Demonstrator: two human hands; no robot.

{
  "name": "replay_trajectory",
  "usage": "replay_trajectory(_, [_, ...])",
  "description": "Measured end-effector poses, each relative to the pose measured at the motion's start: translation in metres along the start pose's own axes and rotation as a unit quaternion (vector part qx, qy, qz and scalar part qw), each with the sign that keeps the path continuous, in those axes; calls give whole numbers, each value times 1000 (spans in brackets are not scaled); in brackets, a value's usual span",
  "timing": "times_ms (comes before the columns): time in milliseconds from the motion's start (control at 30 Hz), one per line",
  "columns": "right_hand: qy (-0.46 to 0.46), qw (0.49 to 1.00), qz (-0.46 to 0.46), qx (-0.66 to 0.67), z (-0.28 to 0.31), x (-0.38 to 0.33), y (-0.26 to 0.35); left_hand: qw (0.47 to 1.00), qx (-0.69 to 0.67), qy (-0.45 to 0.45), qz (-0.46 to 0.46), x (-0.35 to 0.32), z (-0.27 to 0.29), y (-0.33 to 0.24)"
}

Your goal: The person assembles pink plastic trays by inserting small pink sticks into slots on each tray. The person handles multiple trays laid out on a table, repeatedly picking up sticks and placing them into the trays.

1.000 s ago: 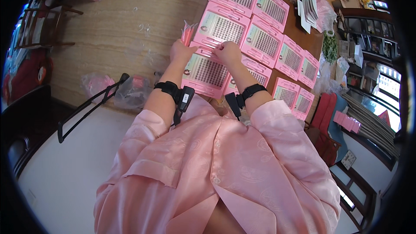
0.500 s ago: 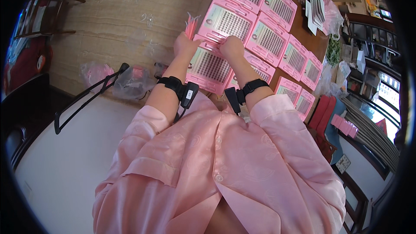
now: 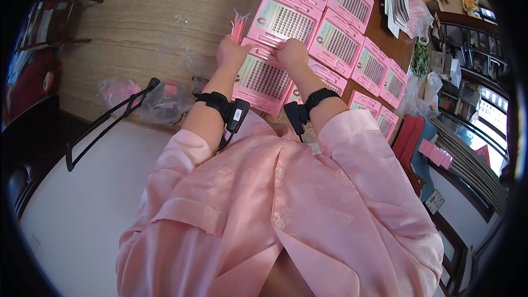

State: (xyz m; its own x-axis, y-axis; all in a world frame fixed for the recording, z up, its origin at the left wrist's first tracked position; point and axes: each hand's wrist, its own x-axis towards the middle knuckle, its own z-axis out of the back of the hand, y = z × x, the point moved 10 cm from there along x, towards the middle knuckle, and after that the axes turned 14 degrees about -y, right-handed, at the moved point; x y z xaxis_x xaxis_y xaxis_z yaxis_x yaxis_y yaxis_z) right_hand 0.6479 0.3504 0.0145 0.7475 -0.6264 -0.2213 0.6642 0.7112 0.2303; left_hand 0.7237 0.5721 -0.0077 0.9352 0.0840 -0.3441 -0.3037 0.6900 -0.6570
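Room apparently within a home, in use as a small workroom. Domestic character is indicated by the cushioned seat (image 3: 406,138), the clock (image 3: 434,201), the window (image 3: 495,112) and the dark shelves (image 3: 471,49); manual work is indicated by the brown table (image 3: 388,47) bearing rows of pink trays (image 3: 286,17), white cards (image 3: 398,10) and loose plastic bags (image 3: 164,104).

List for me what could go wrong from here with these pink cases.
The bundle of slim pink pieces fans out above the left hand, so one might slip free.
The right hand is close to the near pink case and could nudge it.
The next pink case lies close beyond, so a push might shift both.
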Motion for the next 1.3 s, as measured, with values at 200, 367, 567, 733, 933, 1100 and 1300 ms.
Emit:
replay_trajectory(200, [20, 991, 73, 107, 2, 6, 2, 1000, 5, -6, -5, 3, -1, 4])
replay_trajectory(367, [-124, 983, 15, 138, 111, 21, -108, 999, -8, -15, -43, 9, -3, 9])
replay_trajectory(567, [-39, 998, 24, 37, 108, -42, -187, 993, -26, -113, -26, -23, 24, -13])
replay_trajectory(733, [57, 972, 222, 55, 58, -108, -134, 983, -10, -136, -127, -72, 24, -59])
replay_trajectory(933, [86, 952, 292, 27, 57, -115, -117, 985, -10, -97, -145, -105, -11, -76])
replay_trajectory(1100, [-23, 958, 264, 113, 117, -98, -132, 985, -30, -62, -158, -126, -29, -96])
replay_trajectory(1300, [-96, 907, 32, 409, 170, -57, -201, 984, 52, 10, -170, -140, -74, -124])
